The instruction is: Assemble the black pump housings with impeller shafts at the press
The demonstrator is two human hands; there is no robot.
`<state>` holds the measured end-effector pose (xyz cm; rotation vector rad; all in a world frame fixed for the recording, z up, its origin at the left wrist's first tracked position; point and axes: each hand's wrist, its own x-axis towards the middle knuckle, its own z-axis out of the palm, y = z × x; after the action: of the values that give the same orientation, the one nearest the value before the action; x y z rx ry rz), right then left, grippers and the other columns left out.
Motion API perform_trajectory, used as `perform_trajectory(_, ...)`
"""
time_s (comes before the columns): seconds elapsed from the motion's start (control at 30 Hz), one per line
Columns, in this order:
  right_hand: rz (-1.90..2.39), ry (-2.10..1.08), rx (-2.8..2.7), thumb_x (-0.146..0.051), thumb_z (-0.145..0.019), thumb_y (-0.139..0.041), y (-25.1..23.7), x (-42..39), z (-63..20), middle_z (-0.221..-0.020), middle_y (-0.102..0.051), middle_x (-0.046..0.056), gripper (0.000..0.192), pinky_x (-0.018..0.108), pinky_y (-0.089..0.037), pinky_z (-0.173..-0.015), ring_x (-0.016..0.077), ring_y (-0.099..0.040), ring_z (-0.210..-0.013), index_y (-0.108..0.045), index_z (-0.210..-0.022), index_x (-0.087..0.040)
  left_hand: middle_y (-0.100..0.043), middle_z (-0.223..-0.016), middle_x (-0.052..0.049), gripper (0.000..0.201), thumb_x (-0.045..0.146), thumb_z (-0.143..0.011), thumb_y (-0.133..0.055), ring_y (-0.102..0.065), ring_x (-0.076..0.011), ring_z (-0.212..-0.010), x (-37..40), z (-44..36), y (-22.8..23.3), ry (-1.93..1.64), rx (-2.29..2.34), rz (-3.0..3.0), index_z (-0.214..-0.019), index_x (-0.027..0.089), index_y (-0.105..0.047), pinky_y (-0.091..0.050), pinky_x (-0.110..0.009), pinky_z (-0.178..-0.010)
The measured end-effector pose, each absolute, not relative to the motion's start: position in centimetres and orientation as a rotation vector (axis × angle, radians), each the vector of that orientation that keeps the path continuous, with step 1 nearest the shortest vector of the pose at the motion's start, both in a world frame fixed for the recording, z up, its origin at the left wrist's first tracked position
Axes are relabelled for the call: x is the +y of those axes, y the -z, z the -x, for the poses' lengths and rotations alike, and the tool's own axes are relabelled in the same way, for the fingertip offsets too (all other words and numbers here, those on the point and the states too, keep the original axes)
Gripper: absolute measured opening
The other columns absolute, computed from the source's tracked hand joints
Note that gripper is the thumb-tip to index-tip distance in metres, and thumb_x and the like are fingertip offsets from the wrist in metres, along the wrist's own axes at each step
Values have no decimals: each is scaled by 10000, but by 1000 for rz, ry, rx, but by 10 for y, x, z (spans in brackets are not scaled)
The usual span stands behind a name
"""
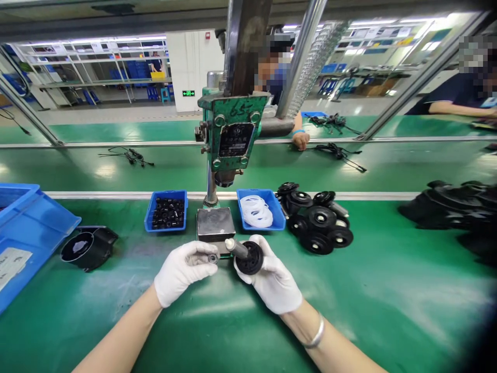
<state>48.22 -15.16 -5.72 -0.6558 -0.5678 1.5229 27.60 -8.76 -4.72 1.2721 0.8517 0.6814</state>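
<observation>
White gloves cover both hands. Between the thumb and fingers of my left hand [184,272] is a small dark ring-shaped part [212,258]. My right hand [274,280] grips a black round wheel-like part [249,258] by its rim. A grey shaft [239,249] with a white tip sticks out of that part, tilted up and left toward the ring. Both hands are just in front of the arbor press, whose metal block [216,223] stands behind them. The green press head [233,132] hangs above, apart from the hands.
Blue bins hold small black parts [169,212] and white rings [256,211]. Black wheel-like parts [321,217] are piled at right. A black housing [88,247] lies beside a large blue crate [34,228] at left. Across the bench, a co-worker's hand [301,140] is near black cables [337,153].
</observation>
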Motion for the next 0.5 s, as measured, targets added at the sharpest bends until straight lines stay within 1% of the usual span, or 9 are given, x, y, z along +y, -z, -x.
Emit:
perform_trajectory(0.07, 670, -1513, -614, -215, -706, -633, 57, -152, -481, -894, -571, -15, 273, 246, -322, -497, 123, -499, -564, -438, -894, -249, -699, -1065, -73, 384, 325, -667, -831, -648, -202, -936, -87, -276, 51, -682, 849, -1316, -975, 168, -663, -524, -335, -871)
perform_trajectory(0.17, 696, -1528, -643, -203, -703, -655, 57, -154, -481, -925, -554, -20, 292, 240, -352, -492, 115, -517, -571, -441, -896, -246, -697, -1078, -71, 361, 314, -687, -825, -650, -213, -972, -87, -276, 55, -688, 824, -1363, -977, 176, -659, -518, -350, -904)
perform_trajectory(0.33, 718, -1532, -633, -199, -694, -680, 57, -155, -481, -919, -535, -24, 311, 233, -394, -485, 115, -522, -591, -447, -896, -242, -702, -1098, -67, 347, 269, -739, -804, -688, -180, -910, -90, -280, 52, -697, 748, -1146, -1023, 174, -631, -538, -341, -899)
perform_trajectory(0.4, 710, -1524, -616, -187, -693, -674, 58, -155, -481, -909, -530, -26, 307, 229, -397, -486, 114, -519, -597, -450, -896, -242, -704, -1094, -71, 359, 261, -743, -805, -693, -176, -923, -90, -281, 50, -703, 749, -1094, -1042, 167, -631, -530, -327, -913)
perform_trajectory(0.43, 702, -1522, -606, -183, -696, -667, 59, -154, -482, -904, -529, -28, 303, 230, -398, -489, 113, -519, -597, -452, -901, -243, -708, -1077, -70, 367, 263, -738, -811, -694, -174, -924, -90, -282, 50, -707, 758, -1082, -1044, 164, -633, -529, -314, -905)
perform_trajectory(0.5, 685, -1522, -591, -181, -703, -660, 59, -153, -482, -892, -525, -30, 295, 231, -392, -494, 111, -519, -589, -453, -904, -244, -720, -990, -58, 352, 285, -716, -827, -700, -163, -848, -89, -284, 50, -737, 792, -1075, -984, 155, -640, -544, -282, -812)
